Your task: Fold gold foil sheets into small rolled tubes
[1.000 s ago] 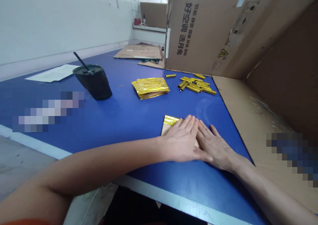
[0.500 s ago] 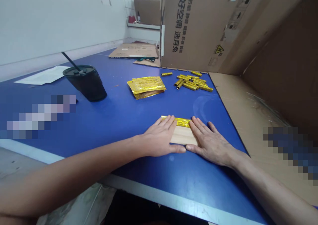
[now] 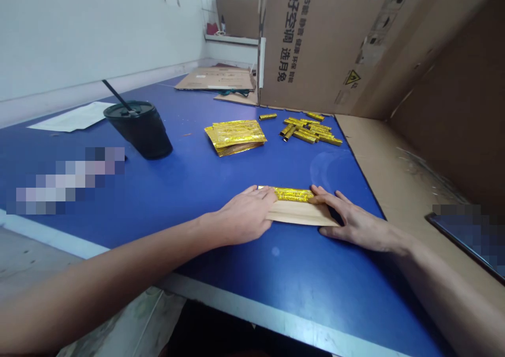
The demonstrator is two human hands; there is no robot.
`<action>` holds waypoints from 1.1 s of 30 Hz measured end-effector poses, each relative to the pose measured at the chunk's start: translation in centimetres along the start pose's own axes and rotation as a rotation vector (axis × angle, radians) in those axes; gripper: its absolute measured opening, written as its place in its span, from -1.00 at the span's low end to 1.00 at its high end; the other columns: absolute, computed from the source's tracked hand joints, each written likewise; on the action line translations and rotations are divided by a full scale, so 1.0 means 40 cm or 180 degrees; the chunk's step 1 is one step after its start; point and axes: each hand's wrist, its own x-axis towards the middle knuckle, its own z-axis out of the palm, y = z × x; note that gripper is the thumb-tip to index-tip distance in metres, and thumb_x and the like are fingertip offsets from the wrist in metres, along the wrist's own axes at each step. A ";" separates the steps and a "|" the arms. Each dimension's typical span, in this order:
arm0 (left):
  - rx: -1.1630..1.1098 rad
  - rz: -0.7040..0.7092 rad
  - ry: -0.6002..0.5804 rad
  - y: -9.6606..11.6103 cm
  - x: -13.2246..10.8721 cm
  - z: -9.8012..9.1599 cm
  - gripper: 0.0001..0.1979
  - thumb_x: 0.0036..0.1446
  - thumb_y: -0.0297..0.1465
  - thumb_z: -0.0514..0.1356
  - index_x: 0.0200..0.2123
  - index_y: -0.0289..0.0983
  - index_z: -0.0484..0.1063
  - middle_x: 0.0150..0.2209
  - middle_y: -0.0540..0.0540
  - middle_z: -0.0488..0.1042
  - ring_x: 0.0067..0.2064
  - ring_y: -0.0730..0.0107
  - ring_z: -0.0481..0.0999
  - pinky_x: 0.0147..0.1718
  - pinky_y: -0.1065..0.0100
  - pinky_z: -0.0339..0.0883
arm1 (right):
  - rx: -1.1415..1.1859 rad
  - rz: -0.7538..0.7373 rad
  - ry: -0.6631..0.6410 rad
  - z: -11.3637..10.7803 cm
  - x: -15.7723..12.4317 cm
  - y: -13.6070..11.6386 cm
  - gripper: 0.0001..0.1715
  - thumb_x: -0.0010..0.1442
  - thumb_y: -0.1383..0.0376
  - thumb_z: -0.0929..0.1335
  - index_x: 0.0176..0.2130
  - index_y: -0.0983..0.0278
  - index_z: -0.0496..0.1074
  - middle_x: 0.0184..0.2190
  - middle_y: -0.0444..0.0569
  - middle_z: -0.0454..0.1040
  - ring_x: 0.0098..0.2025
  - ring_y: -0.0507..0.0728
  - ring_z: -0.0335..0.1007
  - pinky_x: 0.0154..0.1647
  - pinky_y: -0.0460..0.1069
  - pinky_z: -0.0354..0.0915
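On the worktop (image 3: 240, 273), inward from its near edge and close to its right edge, a gold-banded tan sheet (image 3: 300, 212) is being covered at its left end by the left hand (image 3: 246, 215), whose fingers are lying together, but whether they are clamping cannot be told. The right end is being touched by the right hand (image 3: 350, 217), its thumb and fingers being held apart.
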 end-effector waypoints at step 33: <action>0.0148 -0.0137 0.0598 0.000 0.028 0.028 -0.66 0.14 -0.43 0.03 0.02 -0.22 0.20 -0.10 -0.05 0.42 -0.09 0.33 0.41 -0.13 0.26 0.22 | 0.0656 0.0131 0.1339 0.050 0.040 0.006 -0.82 0.07 0.21 0.26 -0.52 0.20 0.21 -0.05 0.11 0.40 0.01 0.22 0.29 -0.02 0.18 0.20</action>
